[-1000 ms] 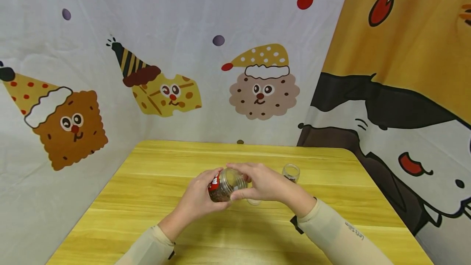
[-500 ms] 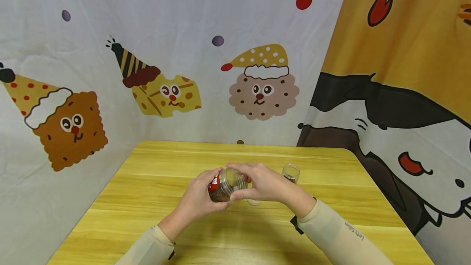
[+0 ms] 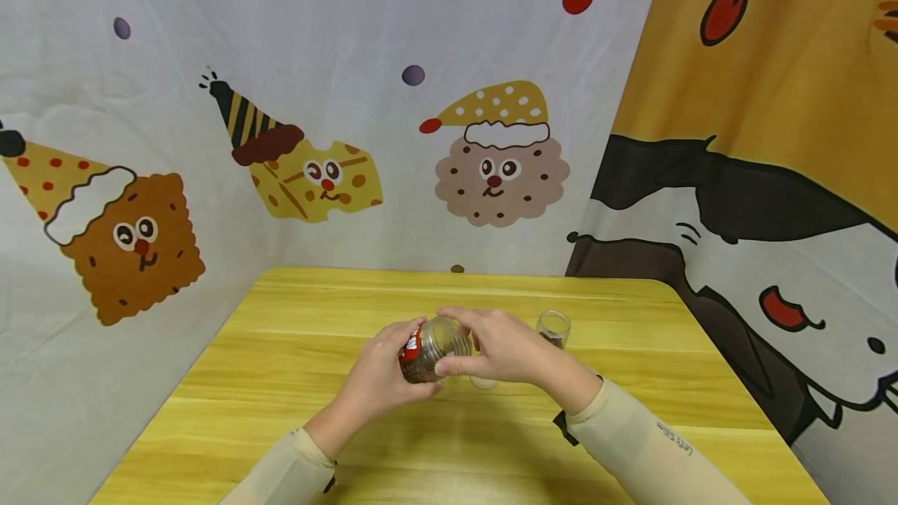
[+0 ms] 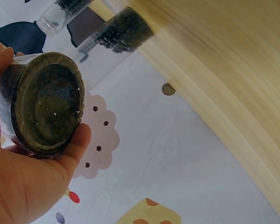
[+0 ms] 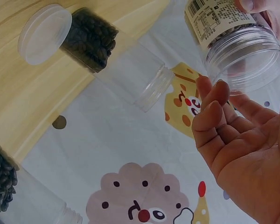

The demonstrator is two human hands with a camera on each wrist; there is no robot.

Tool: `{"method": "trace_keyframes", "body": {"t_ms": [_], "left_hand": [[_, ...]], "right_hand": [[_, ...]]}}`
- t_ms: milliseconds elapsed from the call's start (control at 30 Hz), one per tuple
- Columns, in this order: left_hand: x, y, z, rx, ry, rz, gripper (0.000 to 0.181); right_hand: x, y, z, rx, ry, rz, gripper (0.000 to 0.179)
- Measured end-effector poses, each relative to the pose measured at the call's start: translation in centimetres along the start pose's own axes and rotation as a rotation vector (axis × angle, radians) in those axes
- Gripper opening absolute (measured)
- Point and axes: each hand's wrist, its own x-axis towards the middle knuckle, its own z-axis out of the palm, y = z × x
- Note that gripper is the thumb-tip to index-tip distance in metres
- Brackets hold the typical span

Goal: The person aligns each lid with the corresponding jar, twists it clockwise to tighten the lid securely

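My left hand [image 3: 382, 369] grips a clear jar [image 3: 418, 361] with a red label, tilted with its threaded mouth toward the right. Dark small pieces lie inside it, and its round base [image 4: 51, 105] faces the left wrist view. My right hand [image 3: 491, 345] is at the mouth, thumb on the near side of the rim and fingers on the far side. In the right wrist view its curled fingers [image 5: 217, 100] reach the lidless rim [image 5: 245, 56]. A printed paper label [image 5: 219, 18] shows on the jar there.
Two more clear jars stand on the wooden table [image 3: 316, 302]: one [image 3: 554, 326] beyond my right wrist, another [image 5: 130, 70] mostly hidden in the head view. Both hold dark seed-like pieces. A pale round lid [image 5: 44, 35] is beside the second jar. A cartoon-printed cloth [image 3: 393, 240] hangs behind.
My right thumb and fingers have shifted slightly around the jar's mouth. The left hand keeps its grip, and the head view has moved a little.
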Motion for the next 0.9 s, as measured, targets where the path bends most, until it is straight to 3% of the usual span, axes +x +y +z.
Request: {"method": "trace_keyframes", "body": {"t_ms": [267, 500, 633, 733, 900], "left_hand": [[0.0, -0.1, 0.1, 0.023, 0.013, 0.003, 0.092], [0.2, -0.1, 0.2, 0.025, 0.017, 0.004, 0.094], [0.2, -0.3, 0.2, 0.016, 0.010, -0.020, 0.093], [0.2, -0.4, 0.1, 0.016, 0.010, -0.032, 0.094], [0.3, -0.7, -0.1, 0.019, 0.007, -0.016, 0.094]], "right_hand": [[0.1, 0.0, 0.1, 0.001, -0.004, 0.008, 0.079], [0.2, -0.2, 0.3, -0.032, -0.003, 0.086, 0.076], [-0.1, -0.2, 0.0, -0.043, -0.035, 0.139, 0.089], [-0.4, -0.2, -0.5, -0.080, -0.040, 0.107, 0.099], [-0.5, -0.1, -1.1, -0.103, -0.035, -0.069, 0.097]]}}
